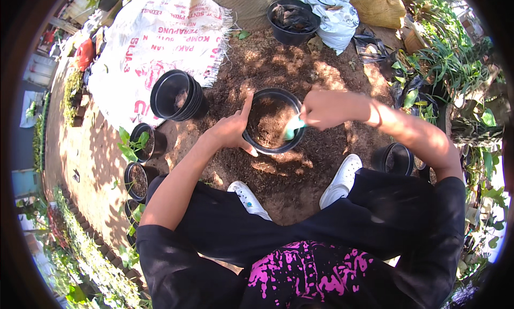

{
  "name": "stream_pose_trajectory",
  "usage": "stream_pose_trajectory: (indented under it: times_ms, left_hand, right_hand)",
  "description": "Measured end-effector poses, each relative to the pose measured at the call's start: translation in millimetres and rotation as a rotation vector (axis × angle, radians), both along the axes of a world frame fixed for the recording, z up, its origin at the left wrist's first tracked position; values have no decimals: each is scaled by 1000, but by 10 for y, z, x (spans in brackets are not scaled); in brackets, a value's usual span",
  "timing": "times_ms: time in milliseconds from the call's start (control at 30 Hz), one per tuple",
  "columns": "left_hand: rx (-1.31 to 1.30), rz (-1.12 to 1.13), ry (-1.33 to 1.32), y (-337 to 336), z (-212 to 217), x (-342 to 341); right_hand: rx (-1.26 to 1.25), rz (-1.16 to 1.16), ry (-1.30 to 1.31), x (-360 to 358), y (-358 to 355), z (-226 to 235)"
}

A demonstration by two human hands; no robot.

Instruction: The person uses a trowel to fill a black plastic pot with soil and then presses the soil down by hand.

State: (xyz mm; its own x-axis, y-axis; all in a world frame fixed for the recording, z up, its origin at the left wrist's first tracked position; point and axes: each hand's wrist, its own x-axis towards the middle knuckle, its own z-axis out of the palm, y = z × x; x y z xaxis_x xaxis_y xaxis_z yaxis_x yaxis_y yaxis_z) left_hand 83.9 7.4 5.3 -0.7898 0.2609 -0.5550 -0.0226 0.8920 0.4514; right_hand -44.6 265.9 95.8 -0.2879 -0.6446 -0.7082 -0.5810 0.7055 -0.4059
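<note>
A round black plant pot stands on the ground before me, with dark soil inside. Against its left side rests my left hand, index finger along the rim and thumb lower down, steadying it. My right hand is closed on a teal hand trowel. The trowel's blade is inside the pot at its right side, close to the soil; the handle is mostly hidden by my fingers.
Stacked black pots stand left, beside a white woven sack. Farther back are a black basin and a white plastic bag. Potted plants line the left; another black pot is right. Loose soil surrounds the pot.
</note>
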Motion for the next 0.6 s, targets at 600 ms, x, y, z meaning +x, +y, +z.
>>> stream_pose_trajectory:
  times_ms: [600]
  left_hand:
    - [-29, 13, 14, -66, -105, 54]
  right_hand:
    - [-204, -201, -10, 33, 10, 380]
